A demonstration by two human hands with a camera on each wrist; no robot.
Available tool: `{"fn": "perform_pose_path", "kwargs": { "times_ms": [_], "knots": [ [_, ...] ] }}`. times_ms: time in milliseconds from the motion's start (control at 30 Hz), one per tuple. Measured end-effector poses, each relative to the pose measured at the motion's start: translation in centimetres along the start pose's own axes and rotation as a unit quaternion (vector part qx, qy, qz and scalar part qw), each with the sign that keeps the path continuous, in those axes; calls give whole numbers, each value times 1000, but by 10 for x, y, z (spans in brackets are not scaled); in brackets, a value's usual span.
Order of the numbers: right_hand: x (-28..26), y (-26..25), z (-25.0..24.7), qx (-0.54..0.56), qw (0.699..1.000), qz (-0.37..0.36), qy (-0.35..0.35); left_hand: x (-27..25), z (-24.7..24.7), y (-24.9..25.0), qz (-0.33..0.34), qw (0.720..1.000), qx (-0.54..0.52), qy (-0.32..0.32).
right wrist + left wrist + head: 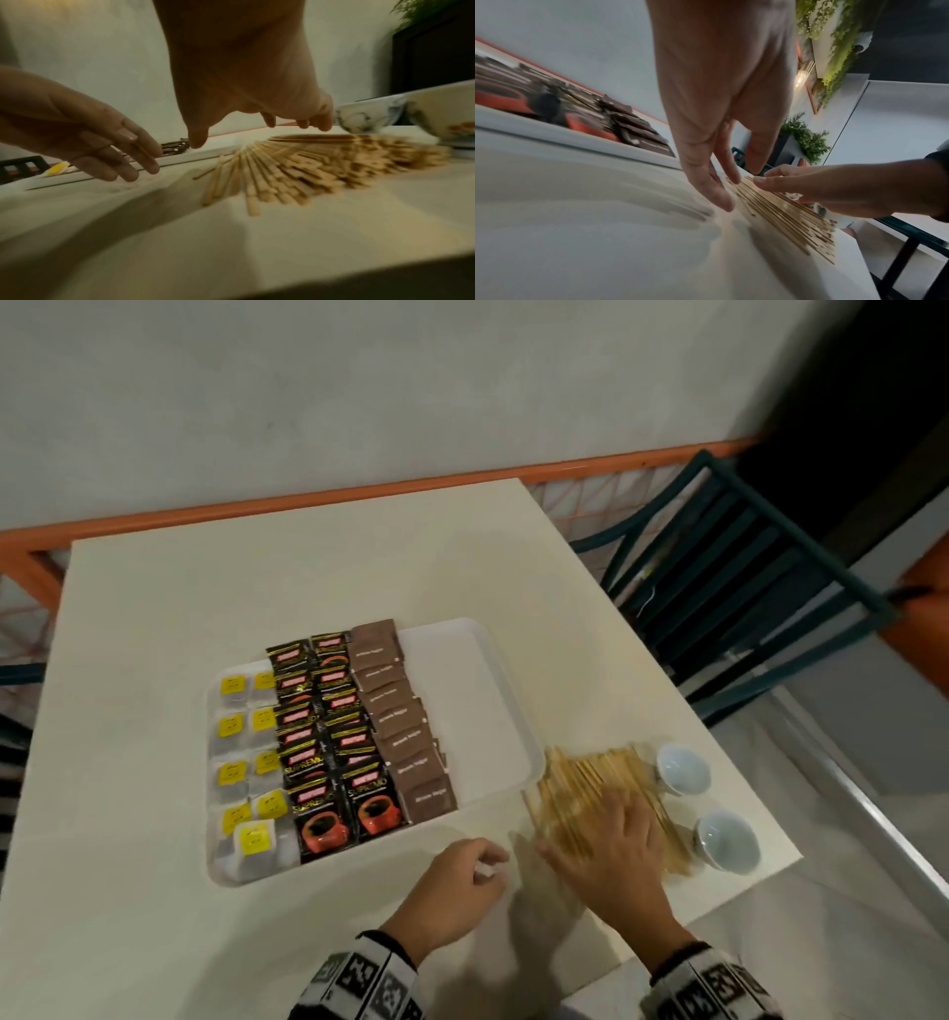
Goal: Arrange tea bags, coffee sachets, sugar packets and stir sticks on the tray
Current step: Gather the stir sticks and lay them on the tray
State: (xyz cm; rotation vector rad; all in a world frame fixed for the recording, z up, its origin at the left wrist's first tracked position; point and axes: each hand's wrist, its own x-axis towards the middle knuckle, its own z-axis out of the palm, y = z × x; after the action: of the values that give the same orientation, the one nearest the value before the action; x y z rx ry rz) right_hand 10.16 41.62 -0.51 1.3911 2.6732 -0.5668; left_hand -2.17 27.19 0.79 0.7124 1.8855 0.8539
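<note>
A white tray (464,695) holds columns of yellow-tagged tea bags (241,762), black coffee sachets (323,742) and brown sugar packets (405,726); its right strip is bare. A fanned pile of wooden stir sticks (580,778) (308,168) lies on the table right of the tray. My right hand (601,834) (254,113) is spread over the pile with fingers relaxed, gripping nothing. Just left of the sticks, by the tray's front edge, my left hand (482,862) (713,182) hangs with loose, nearly straight fingers and holds nothing.
Two small white cups (683,767) (726,839) stand right of the sticks, close to the table's right edge. A dark green slatted chair (744,588) stands beyond that edge. A wall rises behind the table.
</note>
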Motion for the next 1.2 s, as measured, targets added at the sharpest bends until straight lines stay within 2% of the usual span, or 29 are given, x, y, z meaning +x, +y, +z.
{"fn": "perform_pose_path", "kwargs": {
  "times_ms": [133,333,533,700,800,967,1200],
  "knots": [
    [5,19,-6,-6,998,52,-22,18,27,25,-22,999,-16,36],
    [19,30,-9,-9,996,77,-54,45,60,50,-81,989,-53,110],
    [17,26,-8,51,998,42,-21,55,73,62,-138,967,-148,156],
    [19,18,-6,92,993,47,-60,62,81,64,-150,961,-170,159],
    [19,12,-1,111,991,41,-55,66,86,68,-141,958,-197,153],
    [21,8,-10,70,993,-23,-88,70,89,76,-139,962,-170,160],
    [26,5,-18,105,989,-5,-107,70,87,78,-132,965,-158,163]
  ]
}}
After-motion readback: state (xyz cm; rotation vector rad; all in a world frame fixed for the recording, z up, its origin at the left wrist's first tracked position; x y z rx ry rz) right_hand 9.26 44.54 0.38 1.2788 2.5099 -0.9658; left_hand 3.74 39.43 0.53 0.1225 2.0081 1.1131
